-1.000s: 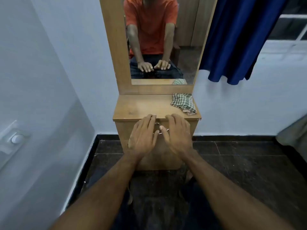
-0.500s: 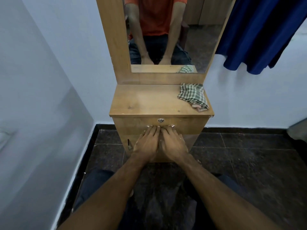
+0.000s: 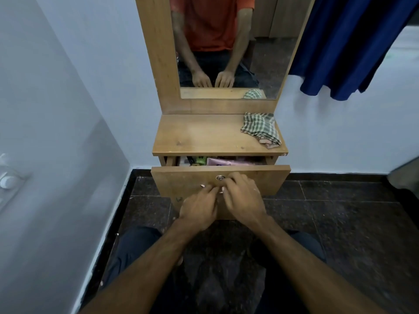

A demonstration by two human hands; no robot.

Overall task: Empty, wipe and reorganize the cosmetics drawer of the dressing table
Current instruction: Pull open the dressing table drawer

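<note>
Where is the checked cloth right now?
In the head view, the cloth lies on the dressing table top, back right corner, just below the mirror.

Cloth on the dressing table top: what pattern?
Green-and-white check cloth, clearest in the head view.

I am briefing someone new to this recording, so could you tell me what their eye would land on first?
Probably the two hands, left hand and right hand, side by side at the lower edge of the drawer front, with the drawer partly open and packets showing inside. Next, the checked cloth on the tabletop's right rear corner, below the mirror.
</note>
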